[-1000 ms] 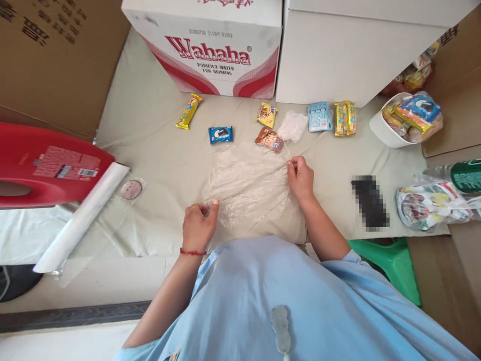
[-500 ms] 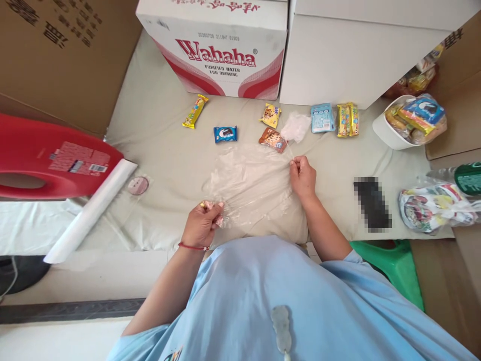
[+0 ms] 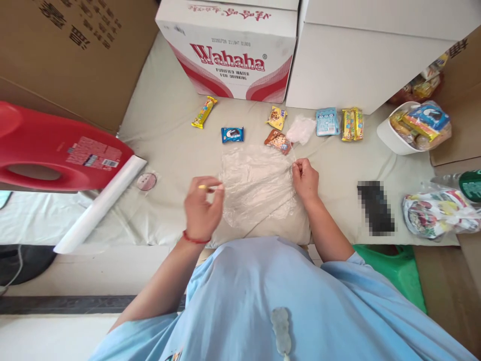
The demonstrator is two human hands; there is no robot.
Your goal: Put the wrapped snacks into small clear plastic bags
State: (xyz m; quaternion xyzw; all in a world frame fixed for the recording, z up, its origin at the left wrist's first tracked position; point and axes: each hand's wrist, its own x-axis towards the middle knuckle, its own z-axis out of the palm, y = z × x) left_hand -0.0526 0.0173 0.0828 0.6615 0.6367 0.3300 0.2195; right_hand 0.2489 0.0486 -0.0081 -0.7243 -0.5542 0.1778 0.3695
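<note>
A thin clear plastic bag (image 3: pixel 255 185) lies spread and wrinkled on the pale cloth in front of me. My right hand (image 3: pixel 305 178) is closed in a pinch on its right edge. At the bag's left edge is my left hand (image 3: pixel 205 205), slightly blurred, with thumb and forefinger brought together on the film. Just beyond the bag lie a blue snack packet (image 3: pixel 232 134), a brown snack packet (image 3: pixel 278 141), a yellow snack packet (image 3: pixel 277 118) and a crumpled white plastic bag (image 3: pixel 301 130).
Behind stand a Wahaha carton (image 3: pixel 240 65) and a white box (image 3: pixel 349 65). More snacks are a yellow bar (image 3: pixel 204 112), a light-blue pouch (image 3: pixel 327 122) and a white tub (image 3: pixel 394 130) of packets. A red jug (image 3: pixel 56 150) and white roll (image 3: pixel 101 205) lie left; a blurred-out dark object (image 3: pixel 376 208) lies right.
My left hand has moved up along the bag's left side, and the bag's left part lies flatter. My right hand keeps its pinch. The view has shifted slightly.
</note>
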